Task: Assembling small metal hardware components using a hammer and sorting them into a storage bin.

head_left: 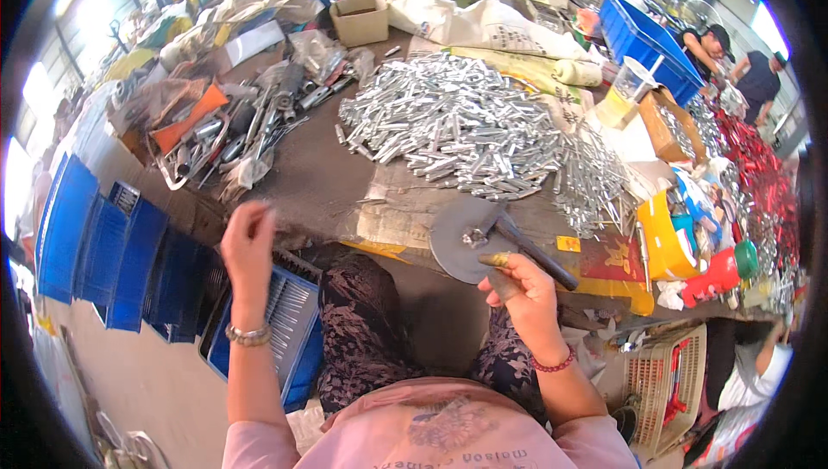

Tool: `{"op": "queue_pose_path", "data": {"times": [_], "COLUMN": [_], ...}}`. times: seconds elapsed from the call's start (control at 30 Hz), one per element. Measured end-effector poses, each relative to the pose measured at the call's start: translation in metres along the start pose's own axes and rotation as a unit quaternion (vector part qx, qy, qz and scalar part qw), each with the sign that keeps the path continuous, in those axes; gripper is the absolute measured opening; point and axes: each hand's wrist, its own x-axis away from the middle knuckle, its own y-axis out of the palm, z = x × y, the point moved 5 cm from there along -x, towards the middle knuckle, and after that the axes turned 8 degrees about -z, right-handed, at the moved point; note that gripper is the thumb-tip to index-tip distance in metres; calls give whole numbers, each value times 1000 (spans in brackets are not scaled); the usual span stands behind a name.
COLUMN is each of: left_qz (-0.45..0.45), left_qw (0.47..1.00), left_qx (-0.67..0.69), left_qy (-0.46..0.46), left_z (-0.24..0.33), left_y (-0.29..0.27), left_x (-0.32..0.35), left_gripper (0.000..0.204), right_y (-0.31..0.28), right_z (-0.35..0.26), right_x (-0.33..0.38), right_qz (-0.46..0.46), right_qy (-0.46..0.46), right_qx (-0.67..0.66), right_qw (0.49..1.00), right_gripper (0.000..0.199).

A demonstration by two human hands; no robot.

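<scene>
At far left, blue crates (103, 253) stand stacked on the floor. Our left hand (247, 236) hangs above a blue crate of finished metal pieces (289, 309), fingers loosely curled; whether it pinches a piece we cannot tell. Further right, a big heap of silver tubes (453, 124) lies on the surface (319, 180), so we judge most of the work is left. Our right hand (522, 292) grips a dark-handled hammer (535, 253) and a small brass-coloured piece (496, 259), beside a round metal plate (466, 240) at the surface edge.
</scene>
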Motion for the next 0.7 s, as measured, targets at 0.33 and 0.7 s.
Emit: {"op": "queue_pose_path", "data": {"times": [0.33,0.7], "left_qz": [-148,-300], "left_qw": [919,912], "left_qx": [-163,279], "left_qy": [328,-2], "left_z": [153,159], "left_y": [207,200], "left_x": [-29,-10], "left_gripper": [35,24], "right_y": [-26,-195], "right_z": [-26,-39], "right_x": [42,23], "right_qz": [45,312], "right_qy": [-68,-117], "right_qx": [53,464], "right_qw": [995,821], "right_gripper": [26,20]}}
